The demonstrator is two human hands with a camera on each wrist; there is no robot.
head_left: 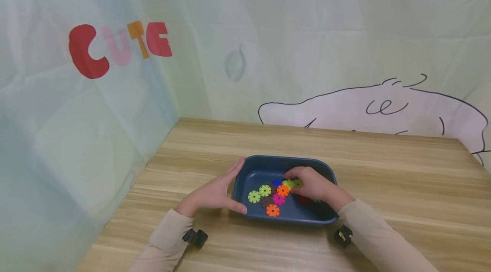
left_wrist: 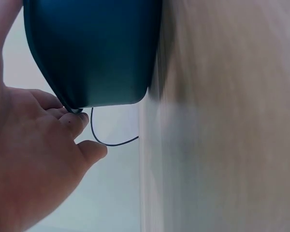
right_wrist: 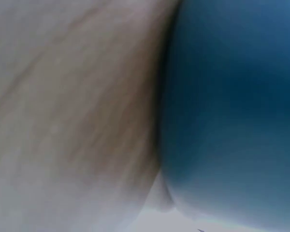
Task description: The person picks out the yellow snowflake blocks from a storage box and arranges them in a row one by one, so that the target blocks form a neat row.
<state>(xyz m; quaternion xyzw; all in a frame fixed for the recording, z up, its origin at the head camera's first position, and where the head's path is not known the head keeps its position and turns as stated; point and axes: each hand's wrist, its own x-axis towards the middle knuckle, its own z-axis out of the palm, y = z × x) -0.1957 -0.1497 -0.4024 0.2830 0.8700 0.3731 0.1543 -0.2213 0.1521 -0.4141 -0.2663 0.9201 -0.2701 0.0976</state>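
A dark blue plastic tub stands on the table with several interlocking discs inside, round with notched edges. My left hand holds the tub's left end, thumb at the near corner and fingers at the far one. The left wrist view shows its fingers against the tub's rim. My right hand reaches inside, thumb and fingers around yellow-green discs; the exact contact is partly hidden. Close by lie an orange disc, a pink disc and a blue disc. The right wrist view shows mostly the tub's blurred outer wall.
Light-green discs, a brown disc and another orange disc lie toward the tub's left. A red disc sits under the right hand. The wood-grain table meets a printed cloth backdrop behind and at left.
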